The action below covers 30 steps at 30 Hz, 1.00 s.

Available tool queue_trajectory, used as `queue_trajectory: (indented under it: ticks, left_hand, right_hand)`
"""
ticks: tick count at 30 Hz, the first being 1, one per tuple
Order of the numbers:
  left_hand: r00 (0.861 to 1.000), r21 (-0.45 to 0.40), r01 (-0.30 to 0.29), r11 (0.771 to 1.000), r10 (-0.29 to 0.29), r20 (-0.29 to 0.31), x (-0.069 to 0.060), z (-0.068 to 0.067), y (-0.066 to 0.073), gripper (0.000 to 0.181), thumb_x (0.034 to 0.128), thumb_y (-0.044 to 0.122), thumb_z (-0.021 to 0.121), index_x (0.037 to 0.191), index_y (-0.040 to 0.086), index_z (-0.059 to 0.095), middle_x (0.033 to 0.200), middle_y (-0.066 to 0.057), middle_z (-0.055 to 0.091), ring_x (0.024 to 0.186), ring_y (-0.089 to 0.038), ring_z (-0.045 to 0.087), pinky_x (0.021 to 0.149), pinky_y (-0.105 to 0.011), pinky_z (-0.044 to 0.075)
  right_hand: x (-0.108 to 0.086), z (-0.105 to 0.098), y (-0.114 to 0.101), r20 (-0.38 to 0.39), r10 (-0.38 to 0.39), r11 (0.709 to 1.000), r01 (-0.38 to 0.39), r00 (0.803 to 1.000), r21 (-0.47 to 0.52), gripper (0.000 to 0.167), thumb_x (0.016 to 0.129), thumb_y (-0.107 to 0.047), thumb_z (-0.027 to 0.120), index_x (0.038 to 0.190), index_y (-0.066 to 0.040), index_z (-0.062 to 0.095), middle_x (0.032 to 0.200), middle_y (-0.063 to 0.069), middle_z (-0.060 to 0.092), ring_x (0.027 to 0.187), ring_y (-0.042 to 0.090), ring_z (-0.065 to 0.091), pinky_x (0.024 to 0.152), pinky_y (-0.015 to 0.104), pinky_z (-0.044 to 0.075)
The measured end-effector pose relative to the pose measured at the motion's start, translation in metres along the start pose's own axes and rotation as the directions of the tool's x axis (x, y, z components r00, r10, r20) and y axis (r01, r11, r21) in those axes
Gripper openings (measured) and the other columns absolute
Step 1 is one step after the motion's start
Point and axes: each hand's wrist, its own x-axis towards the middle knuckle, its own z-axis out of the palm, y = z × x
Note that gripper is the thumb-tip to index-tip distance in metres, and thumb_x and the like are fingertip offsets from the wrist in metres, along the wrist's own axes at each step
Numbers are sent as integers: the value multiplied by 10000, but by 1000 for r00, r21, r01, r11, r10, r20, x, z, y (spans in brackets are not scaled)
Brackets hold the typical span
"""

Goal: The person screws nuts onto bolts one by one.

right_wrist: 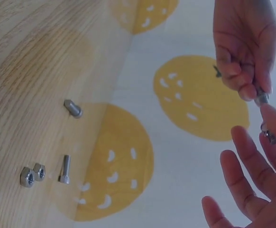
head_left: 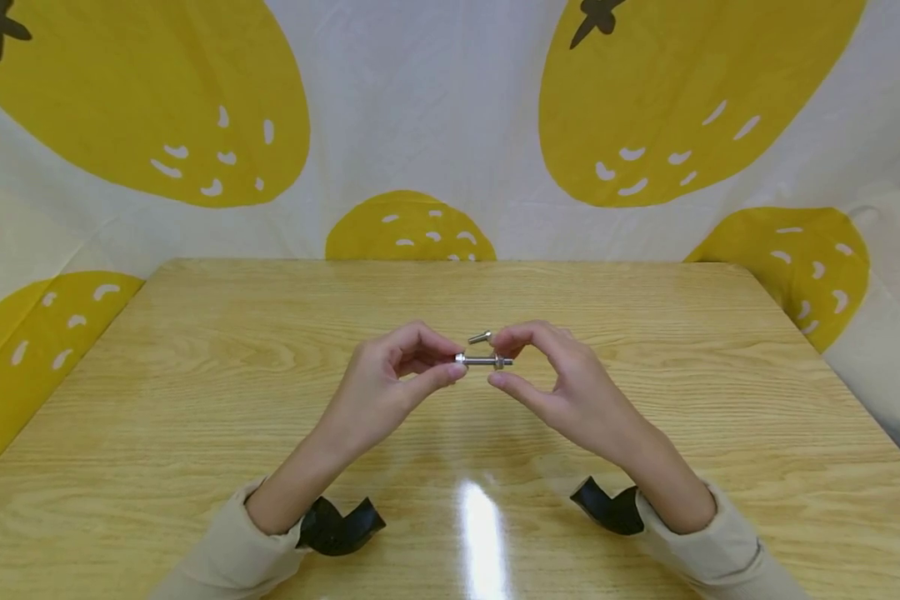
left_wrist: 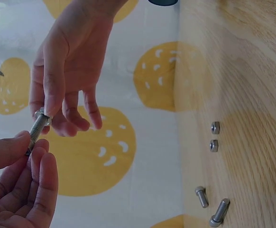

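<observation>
In the head view a silver bolt [head_left: 482, 361] lies level between the two hands, above the table. My left hand [head_left: 375, 383] pinches its head end between thumb and forefinger. A hex nut [head_left: 499, 362] sits round the shank near its free end, with a little thread past it. The thumb and forefinger of my right hand [head_left: 562, 379] curl round this nut from either side; how firmly they touch is unclear. The right hand's other fingers are loosely spread. In the left wrist view the same bolt [left_wrist: 37, 130] runs slanting between the hands.
On the wooden table [head_left: 232, 417] lie two loose nuts [left_wrist: 215, 128] and two loose bolts [left_wrist: 219, 213], one short. Just behind the hands one loose bolt [head_left: 480, 337] shows in the head view. A cloth [head_left: 420, 108] with yellow fruit prints hangs behind the table.
</observation>
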Motion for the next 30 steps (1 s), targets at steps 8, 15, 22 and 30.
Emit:
queue_trajectory:
  ticks: [8,15,22,30]
  left_hand:
    - [1000,-7,6,1000,-6,-4,0,0,0,125,843,111,682,958,75,649,914,-41,678,759,-116,664,692,-278,555]
    - [1000,-14,-9,1000,9,-2,0,0,1,127,839,107,686,958,75,653,925,-40,680,763,-130,660,680,-274,553]
    - [1000,-9,7,1000,-7,3,0,1,2,127,842,117,686,960,83,653,921,-33,682,756,-121,658,674,-288,552]
    - [1000,-4,0,1000,0,-3,0,0,1,119,847,124,681,957,89,655,918,-31,681,746,-126,658,657,-288,548]
  right_hand:
    - [-1,0,0,5,-9,1000,9,1000,0,228,833,-85,688,1046,-98,606,1015,-31,614,960,112,548,807,303,464]
    - [-1,1,0,22,12,1000,-13,1000,13,46,897,-131,618,934,-155,630,933,-66,622,920,95,527,788,320,435]
    - [0,-1,0,31,58,998,-59,998,1,65,928,-180,578,960,-160,630,886,-91,606,887,63,523,818,332,427]
    - [0,-1,0,-19,-53,998,53,998,25,348,806,-77,716,1112,-103,553,1027,-20,620,945,100,559,832,283,472]
